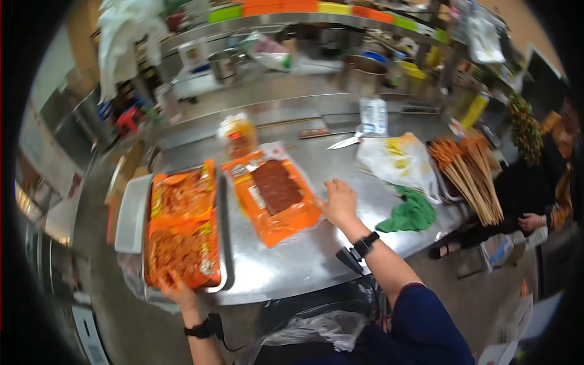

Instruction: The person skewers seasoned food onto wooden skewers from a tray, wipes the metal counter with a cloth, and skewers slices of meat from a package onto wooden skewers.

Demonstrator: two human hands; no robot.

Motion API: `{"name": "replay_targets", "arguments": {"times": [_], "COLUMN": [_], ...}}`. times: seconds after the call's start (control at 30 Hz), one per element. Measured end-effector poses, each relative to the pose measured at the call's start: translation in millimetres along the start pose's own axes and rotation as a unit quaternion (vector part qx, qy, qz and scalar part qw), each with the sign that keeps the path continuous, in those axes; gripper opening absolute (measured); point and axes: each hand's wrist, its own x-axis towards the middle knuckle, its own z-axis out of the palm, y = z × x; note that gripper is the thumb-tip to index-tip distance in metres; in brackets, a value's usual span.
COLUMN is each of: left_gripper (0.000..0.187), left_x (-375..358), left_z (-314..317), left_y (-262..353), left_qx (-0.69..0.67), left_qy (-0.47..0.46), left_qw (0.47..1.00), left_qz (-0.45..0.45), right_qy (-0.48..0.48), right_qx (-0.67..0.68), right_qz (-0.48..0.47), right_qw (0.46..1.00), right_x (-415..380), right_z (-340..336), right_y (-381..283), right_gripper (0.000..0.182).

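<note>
My left hand [177, 291] is at the near edge of a metal tray [222, 267], its fingers apart and touching the near one of two orange packets [184, 249] lying in it. My right hand [337, 203] is over the steel table with fingers spread, holding nothing, beside the right edge of a flat orange packet [280, 210] with a dark red-brown window. Behind that packet stands a clear bag [237, 135] with orange and yellow contents.
Scissors [345, 142], a white plastic bag [398, 159], a green cloth [409, 211] and bundled wooden sticks [477, 182] lie to the right. A white tub [130, 213] is at the left. Another person's hand [532, 222] shows at the far right.
</note>
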Motion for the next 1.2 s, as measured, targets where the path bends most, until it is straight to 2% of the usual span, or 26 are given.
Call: {"name": "replay_targets", "arguments": {"times": [0.03, 0.1, 0.13, 0.17, 0.23, 0.27, 0.33, 0.47, 0.53, 0.63, 0.67, 0.73, 0.77, 0.8, 0.83, 0.9, 0.93, 1.0, 1.03, 1.1, 1.13, 1.2], "left_gripper": [0.017, 0.012, 0.003, 0.002, 0.001, 0.003, 0.008, 0.007, 0.007, 0.007, 0.006, 0.009, 0.010, 0.009, 0.009, 0.009, 0.009, 0.010, 0.010, 0.011, 0.012, 0.008], "left_x": [-3, -10, -13, -18, -32, -35, -40, -54, -62, -75, -75, -73, -73, -72, -71, -71, -73, -72, -74, -78, -78, -75], "left_z": [15, 32, 32, 48, 68, 80, 97, 126, 141, 162, 166, 170, 172, 173, 174, 177, 179, 178, 178, 179, 179, 177], "left_y": [28, 35, 40, 51, 63, 70, 76, 105, 103, 111, 107, 115, 113, 117, 116, 120, 123, 126, 125, 123, 125, 136], "left_qx": [-0.064, -0.088, -0.097, -0.095, -0.122, -0.143, -0.132, -0.131, -0.122, -0.101, -0.085, -0.070, -0.077, -0.099, -0.134, -0.169, -0.171, -0.209, -0.205, -0.234, -0.241, -0.253], "left_qy": [0.020, 0.001, -0.088, -0.077, -0.115, -0.144, -0.206, -0.276, -0.305, -0.344, -0.363, -0.366, -0.362, -0.364, -0.371, -0.349, -0.348, -0.351, -0.350, -0.356, -0.362, -0.372], "left_qw": [0.998, 0.996, 0.991, 0.992, 0.984, 0.978, 0.969, 0.952, 0.944, 0.933, 0.928, 0.928, 0.929, 0.925, 0.912, 0.907, 0.906, 0.885, 0.886, 0.872, 0.865, 0.853], "left_qz": [-0.008, -0.002, -0.015, -0.016, -0.055, -0.055, -0.048, -0.033, -0.033, -0.035, 0.007, 0.008, -0.003, -0.040, -0.111, -0.167, -0.172, -0.223, -0.226, -0.241, -0.251, -0.265], "right_qy": [-0.099, -0.101, -0.115, -0.116, -0.181, -0.178, -0.213, -0.206, -0.149, -0.155, -0.151, -0.189, -0.154, -0.152, -0.163, -0.035, -0.039, 0.069, 0.065, -0.097, -0.102, -0.098], "right_qx": [-0.003, 0.026, 0.057, 0.062, 0.191, 0.194, 0.296, 0.283, 0.297, 0.293, 0.320, 0.321, 0.270, 0.259, 0.243, 0.074, 0.070, 0.073, 0.075, 0.271, 0.272, 0.116], "right_qz": [0.099, 0.119, 0.131, 0.134, 0.109, 0.113, 0.169, 0.150, 0.202, 0.203, 0.219, 0.231, 0.159, 0.170, 0.223, 0.166, 0.165, 0.055, 0.055, 0.111, 0.109, -0.029], "right_qw": [0.990, 0.987, 0.983, 0.982, 0.958, 0.958, 0.916, 0.925, 0.921, 0.921, 0.909, 0.899, 0.937, 0.939, 0.930, 0.983, 0.983, 0.993, 0.993, 0.951, 0.951, 0.988], "right_x": [2, -2, -6, -9, -12, -16, -26, -64, -88, -121, -132, -131, -130, -131, -126, -120, -115, -106, -108, -108, -106, -104], "right_z": [7, 15, 21, 32, 48, 43, 18, -11, -29, -35, -33, -67, -78, -83, -96, -110, -120, -131, -129, -121, -114, -98], "right_y": [14, 25, 28, 33, 44, 42, 33, 55, 77, 116, 127, 125, 127, 132, 127, 120, 114, 94, 83, 58, 43, 23], "right_gripper": [0.046, 0.043, 0.041, 0.041, 0.030, 0.030, 0.025, 0.025, 0.025, 0.030, 0.031, 0.033, 0.032, 0.031, 0.024, 0.015, 0.015, 0.012, 0.012, 0.016, 0.016, 0.013]}}
